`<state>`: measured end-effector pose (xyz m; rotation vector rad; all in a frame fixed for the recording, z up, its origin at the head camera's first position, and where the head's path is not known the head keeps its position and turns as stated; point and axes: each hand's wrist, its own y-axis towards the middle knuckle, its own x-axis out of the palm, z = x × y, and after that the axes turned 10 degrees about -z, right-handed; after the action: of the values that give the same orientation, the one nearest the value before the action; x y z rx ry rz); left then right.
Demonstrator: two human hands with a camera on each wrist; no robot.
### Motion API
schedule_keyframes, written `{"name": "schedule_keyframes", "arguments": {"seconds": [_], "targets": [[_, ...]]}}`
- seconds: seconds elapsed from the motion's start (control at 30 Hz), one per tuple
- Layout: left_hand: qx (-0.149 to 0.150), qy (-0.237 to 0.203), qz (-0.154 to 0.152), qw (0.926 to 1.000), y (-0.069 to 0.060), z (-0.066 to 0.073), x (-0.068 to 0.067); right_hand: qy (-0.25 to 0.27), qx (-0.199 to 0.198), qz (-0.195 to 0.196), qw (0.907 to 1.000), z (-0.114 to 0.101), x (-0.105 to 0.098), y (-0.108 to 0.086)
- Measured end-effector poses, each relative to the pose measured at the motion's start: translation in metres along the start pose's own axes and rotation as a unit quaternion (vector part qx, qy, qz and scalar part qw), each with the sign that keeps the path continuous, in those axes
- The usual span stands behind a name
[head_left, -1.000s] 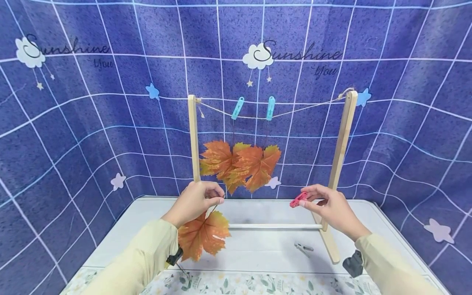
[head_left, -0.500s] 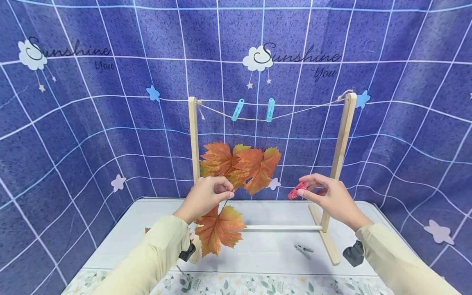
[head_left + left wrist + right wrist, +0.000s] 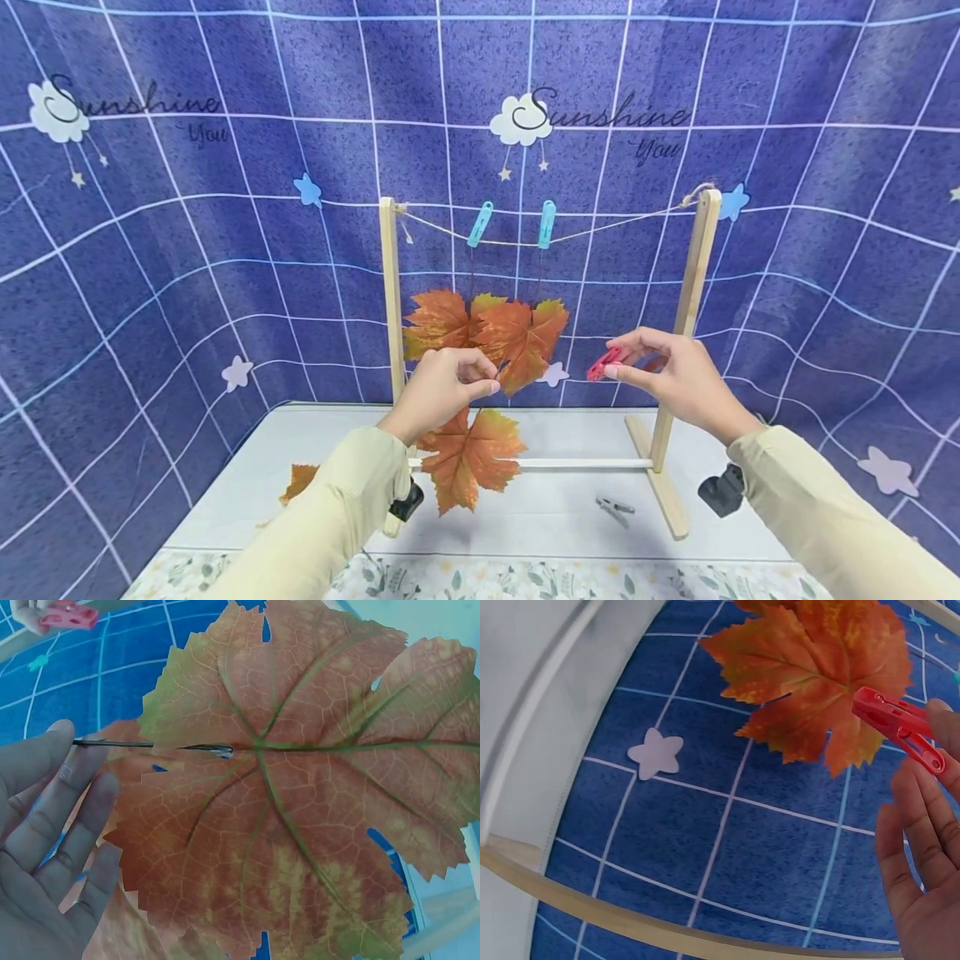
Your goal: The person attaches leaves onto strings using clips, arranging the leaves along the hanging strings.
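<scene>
My left hand [image 3: 446,387] pinches the thin stem of an orange maple leaf [image 3: 472,458], which hangs below the fingers in front of the frame's lower bar. The left wrist view shows the stem [image 3: 112,743] between thumb and forefinger. On the right, my right hand [image 3: 675,375] pinches a red clothespin [image 3: 604,364] by one end, its other end pointing left. Two more leaves [image 3: 442,321] hang behind from a string [image 3: 510,243], each under a blue clothespin [image 3: 480,225]. Both hands are below the string and apart from it.
A wooden frame with a left post [image 3: 391,292] and a right post [image 3: 693,275] carries the string. A grey clothespin [image 3: 615,506] lies on the white table [image 3: 555,525] by the right foot. Another leaf [image 3: 302,481] lies at the left, partly behind my sleeve. A blue curtain [image 3: 225,208] stands behind.
My left hand has moved right and slightly up with the leaf, uncovering the leaf on the table. The right hand has risen a little with the red clothespin.
</scene>
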<state>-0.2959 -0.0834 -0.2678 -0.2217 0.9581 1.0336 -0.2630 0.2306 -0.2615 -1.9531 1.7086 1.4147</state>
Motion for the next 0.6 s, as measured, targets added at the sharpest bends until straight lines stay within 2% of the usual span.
{"name": "schedule_keyframes", "arguments": {"seconds": [0.6], "targets": [[-0.001,-0.020,0.022,0.9996,0.026,0.026,0.015,-0.043,-0.042,0.018,0.9980,-0.018,-0.033,0.015]]}}
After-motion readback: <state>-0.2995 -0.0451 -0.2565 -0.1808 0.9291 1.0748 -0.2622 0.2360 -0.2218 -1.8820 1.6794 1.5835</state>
